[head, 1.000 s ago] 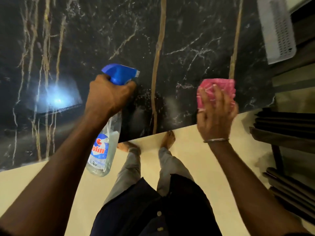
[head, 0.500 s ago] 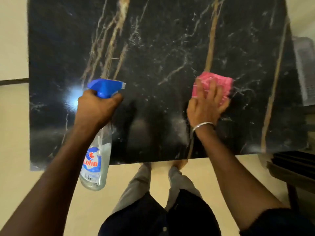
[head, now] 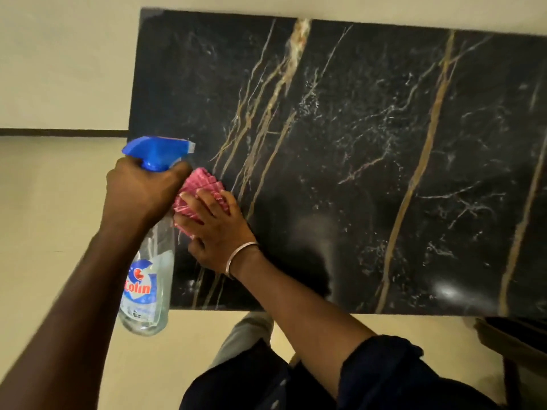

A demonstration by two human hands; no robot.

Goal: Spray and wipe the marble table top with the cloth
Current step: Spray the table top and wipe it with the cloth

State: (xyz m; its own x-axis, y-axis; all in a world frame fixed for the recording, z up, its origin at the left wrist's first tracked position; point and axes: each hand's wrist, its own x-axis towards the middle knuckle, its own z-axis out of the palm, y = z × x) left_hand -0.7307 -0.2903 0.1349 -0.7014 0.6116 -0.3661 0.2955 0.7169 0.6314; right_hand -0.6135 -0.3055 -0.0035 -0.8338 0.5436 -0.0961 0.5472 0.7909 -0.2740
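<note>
Clear spray bottle (head: 147, 279), blue trigger head, gripped at the neck by the left hand (head: 142, 192), right hand (head: 220, 232) flat, fingers straight, pressing a folded pink cloth (head: 204, 180) onto the near left of the desk (head: 384, 149), glossy black marble, gold and white veins.

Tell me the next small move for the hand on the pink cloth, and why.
Probably sweep the right hand and pink cloth rightward across the marble top: they sit near its left edge, and wet-looking specks cover the middle.
</note>
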